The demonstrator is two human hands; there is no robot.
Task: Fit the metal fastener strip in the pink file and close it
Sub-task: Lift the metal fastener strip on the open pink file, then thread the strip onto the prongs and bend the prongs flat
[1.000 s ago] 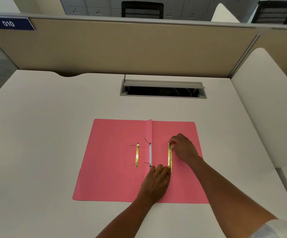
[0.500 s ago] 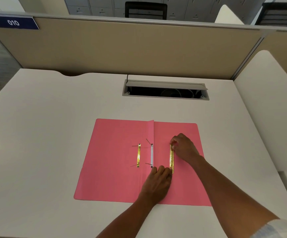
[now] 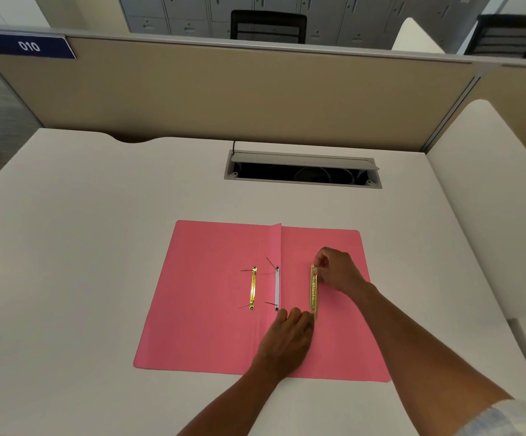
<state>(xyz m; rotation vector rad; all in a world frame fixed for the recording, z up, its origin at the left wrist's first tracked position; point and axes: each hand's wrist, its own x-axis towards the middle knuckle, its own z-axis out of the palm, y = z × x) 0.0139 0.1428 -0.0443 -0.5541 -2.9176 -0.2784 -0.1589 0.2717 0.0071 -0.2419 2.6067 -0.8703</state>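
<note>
We pinch the gold fastener strip (image 3: 313, 291) at both ends, left hand (image 3: 288, 336) near, right hand (image 3: 339, 272) far, probably to lift it level from the open pink file (image 3: 211, 309).

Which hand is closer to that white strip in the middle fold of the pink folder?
Left. The left hand sits just below the white strip, fingertips near its lower end; the right hand is off to the strip's right, pinching the gold bar.
</note>
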